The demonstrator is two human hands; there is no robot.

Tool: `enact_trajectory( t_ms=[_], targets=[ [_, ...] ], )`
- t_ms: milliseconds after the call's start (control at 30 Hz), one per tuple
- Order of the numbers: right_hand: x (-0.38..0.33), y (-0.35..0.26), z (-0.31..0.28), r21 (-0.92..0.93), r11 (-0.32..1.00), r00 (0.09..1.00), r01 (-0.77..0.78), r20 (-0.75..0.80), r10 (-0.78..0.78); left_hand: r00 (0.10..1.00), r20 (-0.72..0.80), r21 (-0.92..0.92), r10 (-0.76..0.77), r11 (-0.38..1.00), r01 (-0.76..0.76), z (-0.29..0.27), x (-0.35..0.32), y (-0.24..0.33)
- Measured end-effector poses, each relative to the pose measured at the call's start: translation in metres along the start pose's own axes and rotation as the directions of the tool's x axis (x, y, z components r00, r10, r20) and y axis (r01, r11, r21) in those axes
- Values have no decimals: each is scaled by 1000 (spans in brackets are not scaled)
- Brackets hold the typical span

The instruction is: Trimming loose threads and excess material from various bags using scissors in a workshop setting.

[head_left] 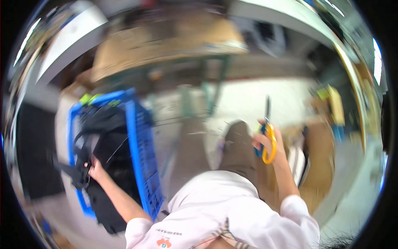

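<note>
Background motion-blurred: tan-topped counter (166, 47) ahead, pale floor (248, 97) beyond the person's legs. Left: blue plastic crate (133, 137) loaded with black fabric (118, 155), some draped over the near end. Left hand (95, 169) closed on black fabric at the crate's left side. Right hand (278, 144), well apart, gripping yellow-and-blue-handled scissors (272, 145), blades pointing away from the body. Brown cardboard (323, 153) far right.

I observe the blue plastic crate (132, 137) and trousered legs (238, 151) obstructing low passage between left hand (95, 168) and right hand (277, 142); clearance exists above.
</note>
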State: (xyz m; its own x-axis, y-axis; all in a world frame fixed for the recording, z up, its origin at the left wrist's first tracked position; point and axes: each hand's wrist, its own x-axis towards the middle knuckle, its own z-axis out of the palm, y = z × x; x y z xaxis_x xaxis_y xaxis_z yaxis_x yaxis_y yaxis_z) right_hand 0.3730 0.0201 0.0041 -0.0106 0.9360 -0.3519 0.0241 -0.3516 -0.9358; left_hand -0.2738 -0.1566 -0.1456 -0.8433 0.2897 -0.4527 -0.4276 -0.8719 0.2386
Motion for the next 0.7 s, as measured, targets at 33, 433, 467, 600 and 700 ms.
enact_trajectory(
  t_ms=[33, 433, 467, 600, 700],
  targets=[
    [-3, -3, -13, -21, 998, 999, 53, -13, -53, 969, 24, -13, -247, 969, 247, -16, 27, -6],
    [-164, 166, -278, -27, 952, 293, -305, -954, 66, -714, -228, 973, -662, -179, -145, 98, -513, -319],
    [-170, 190, -281, 61, 933, 270, -356, -949, 165, -843, -192, 978, -502, -171, -121, 99, -544, -319],
    [-183, 299, -295, 18, 690, 128, -724, -979, 160, -915, -375, 896, 146, -195, -398, 108, -615, -341],
    [-174, 355, -304, 282, 762, -23, -583, -943, 331, -953, -278, 950, -123, -186, -253, 101, -619, -355]
  ],
)
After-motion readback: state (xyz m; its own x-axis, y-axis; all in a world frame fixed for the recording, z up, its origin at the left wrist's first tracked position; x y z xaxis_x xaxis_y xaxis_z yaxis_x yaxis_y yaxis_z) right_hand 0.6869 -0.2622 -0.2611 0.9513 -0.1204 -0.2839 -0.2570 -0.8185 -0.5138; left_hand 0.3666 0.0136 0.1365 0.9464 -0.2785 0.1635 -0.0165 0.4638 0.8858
